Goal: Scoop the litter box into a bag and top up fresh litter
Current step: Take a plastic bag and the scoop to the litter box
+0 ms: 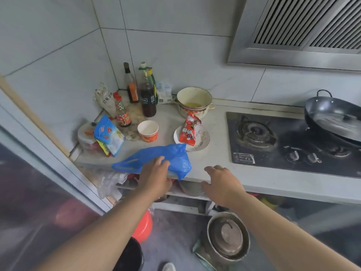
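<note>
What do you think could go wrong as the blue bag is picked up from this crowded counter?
The left hand grips the blue bag, which touches the plate holding a red packet; a quick pull might drag them. The paper cup stands close behind and could tip. The right hand rests on the counter edge.

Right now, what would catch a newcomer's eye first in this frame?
The bright blue plastic bag at the counter's front edge, with the left hand on it. The right hand rests open on the counter edge beside it. A dark wok sits on the stove at right.
</note>
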A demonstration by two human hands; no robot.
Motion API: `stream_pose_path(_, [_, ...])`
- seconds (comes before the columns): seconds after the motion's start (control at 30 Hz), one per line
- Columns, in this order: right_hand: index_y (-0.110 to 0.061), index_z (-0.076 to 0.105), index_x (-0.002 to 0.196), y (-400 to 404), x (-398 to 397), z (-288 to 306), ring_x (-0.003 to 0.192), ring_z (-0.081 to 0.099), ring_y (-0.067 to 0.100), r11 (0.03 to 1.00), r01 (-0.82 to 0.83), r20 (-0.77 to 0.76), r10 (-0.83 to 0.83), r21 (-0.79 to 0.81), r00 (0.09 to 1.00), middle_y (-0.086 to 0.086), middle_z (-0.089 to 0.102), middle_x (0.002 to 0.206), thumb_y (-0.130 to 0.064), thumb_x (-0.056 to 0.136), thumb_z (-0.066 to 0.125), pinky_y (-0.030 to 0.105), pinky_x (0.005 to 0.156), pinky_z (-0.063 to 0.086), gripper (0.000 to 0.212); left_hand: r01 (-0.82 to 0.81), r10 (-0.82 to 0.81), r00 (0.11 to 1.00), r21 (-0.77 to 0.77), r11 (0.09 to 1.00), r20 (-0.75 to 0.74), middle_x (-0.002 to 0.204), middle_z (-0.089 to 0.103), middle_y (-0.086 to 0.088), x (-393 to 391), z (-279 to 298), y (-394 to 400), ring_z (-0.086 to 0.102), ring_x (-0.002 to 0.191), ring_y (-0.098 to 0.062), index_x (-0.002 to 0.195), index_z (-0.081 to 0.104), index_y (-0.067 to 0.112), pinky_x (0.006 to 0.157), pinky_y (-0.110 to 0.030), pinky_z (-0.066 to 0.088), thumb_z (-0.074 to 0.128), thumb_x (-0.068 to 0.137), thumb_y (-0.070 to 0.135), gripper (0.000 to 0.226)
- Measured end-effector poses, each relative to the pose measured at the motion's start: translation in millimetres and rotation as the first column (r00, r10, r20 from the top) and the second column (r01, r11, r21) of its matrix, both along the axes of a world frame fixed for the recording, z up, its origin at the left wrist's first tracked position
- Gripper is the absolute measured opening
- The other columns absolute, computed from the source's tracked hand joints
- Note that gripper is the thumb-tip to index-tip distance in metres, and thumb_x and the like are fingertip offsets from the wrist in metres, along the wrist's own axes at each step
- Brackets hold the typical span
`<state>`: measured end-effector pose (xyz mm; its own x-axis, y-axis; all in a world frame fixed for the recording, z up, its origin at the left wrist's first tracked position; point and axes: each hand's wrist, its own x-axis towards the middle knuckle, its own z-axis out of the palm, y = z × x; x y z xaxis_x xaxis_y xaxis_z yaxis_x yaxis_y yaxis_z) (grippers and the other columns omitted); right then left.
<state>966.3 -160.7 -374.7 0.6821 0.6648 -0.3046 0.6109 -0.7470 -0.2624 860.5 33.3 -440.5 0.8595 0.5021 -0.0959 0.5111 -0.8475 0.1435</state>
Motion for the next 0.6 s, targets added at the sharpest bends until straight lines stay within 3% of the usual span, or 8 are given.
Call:
stream_pose_path(0.17, [-0.020,0.051,0.132,25,15,-18,0.121,0.046,0.025,0.995,0.088,-0.036,-0.089,-0.038,0.995,0.002,0.053,0.130,-0.038,0.092,0.048,0.041,0.095,0.048,0.045,-0.002,0.009,0.997,0.090,0.996,-0.074,0.156,0.032,-0.003,51,-41,56,0.030,0.144,-0.024,0.146,0.032,0.021,0.114,-0.048,0.029,0.069,0.080,0.024,0.076])
stream_pose_path(0.3, [-0.021,0.051,0.131,28,28,-34,0.117,0.047,0.023,0.989,0.131,-0.046,-0.135,-0.068,0.990,0.000,0.055,0.127,-0.036,0.094,0.048,0.038,0.091,0.048,0.041,0.023,-0.008,0.990,0.102,0.995,-0.142,0.155,0.034,-0.004,80,-71,83,0.030,0.145,-0.025,0.151,0.025,0.019,0.116,-0.049,0.027,0.065,0.083,0.021,0.079])
stream_pose_path(0.37, [-0.021,0.051,0.131,32,33,-40,0.117,0.047,0.023,0.986,0.149,-0.051,-0.153,-0.077,0.987,0.000,0.054,0.127,-0.036,0.094,0.048,0.037,0.090,0.047,0.040,0.033,-0.016,0.988,0.107,0.994,-0.156,0.144,0.048,-0.002,89,-80,90,0.042,0.137,-0.023,0.144,0.035,0.021,0.114,-0.047,0.029,0.065,0.082,0.021,0.068])
stream_pose_path(0.47, [-0.020,0.051,0.130,40,39,-46,0.118,0.047,0.023,0.986,0.147,-0.054,-0.151,-0.078,0.987,0.000,0.054,0.128,-0.035,0.093,0.049,0.037,0.092,0.048,0.040,0.047,-0.025,0.982,0.113,0.992,-0.190,0.116,0.067,0.002,94,-84,95,0.061,0.114,-0.022,0.116,0.054,0.026,0.098,-0.037,0.039,0.062,0.084,0.015,0.035])
stream_pose_path(0.53, [-0.019,0.048,0.133,46,42,-48,0.120,0.046,0.023,0.989,0.135,-0.047,-0.138,-0.059,0.989,0.001,0.053,0.131,-0.033,0.092,0.050,0.039,0.093,0.048,0.043,0.072,-0.054,0.989,0.135,0.988,-0.136,0.104,0.071,0.003,91,-80,95,0.065,0.105,-0.022,0.103,0.059,0.027,0.088,-0.034,0.041,0.060,0.084,0.016,0.021])
stream_pose_path(0.6, [-0.019,0.043,0.139,55,43,-47,0.123,0.043,0.024,0.993,0.116,-0.040,-0.116,-0.012,0.992,0.002,0.050,0.135,-0.033,0.091,0.053,0.039,0.095,0.047,0.051,0.127,-0.116,0.990,0.140,0.982,-0.083,0.101,0.069,0.005,85,-75,92,0.063,0.102,-0.023,0.099,0.060,0.028,0.084,-0.035,0.039,0.058,0.083,0.014,0.021])
